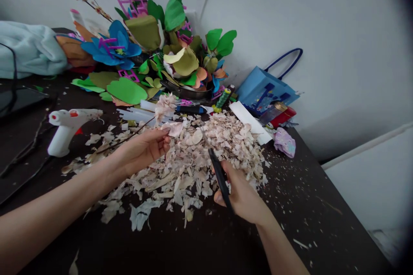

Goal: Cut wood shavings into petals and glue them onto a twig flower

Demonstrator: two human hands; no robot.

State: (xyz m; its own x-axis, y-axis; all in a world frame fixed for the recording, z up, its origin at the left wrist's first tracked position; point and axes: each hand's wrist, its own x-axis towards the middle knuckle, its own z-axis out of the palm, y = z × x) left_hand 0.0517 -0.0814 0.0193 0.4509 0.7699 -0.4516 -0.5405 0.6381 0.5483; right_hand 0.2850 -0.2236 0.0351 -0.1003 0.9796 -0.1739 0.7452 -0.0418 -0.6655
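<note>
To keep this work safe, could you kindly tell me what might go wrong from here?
The black scissors in the right hand sit close to the left hand, which holds a thin stem, so a slip might nick its fingers. The white hot glue gun lies beside the pale scraps; if it is hot, which cannot be told, its nozzle might scorch them.

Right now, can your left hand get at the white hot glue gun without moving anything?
Probably yes, once it lets go of the thin stem. The left hand lies near the glue gun, with only scattered pale flakes between them.
</note>
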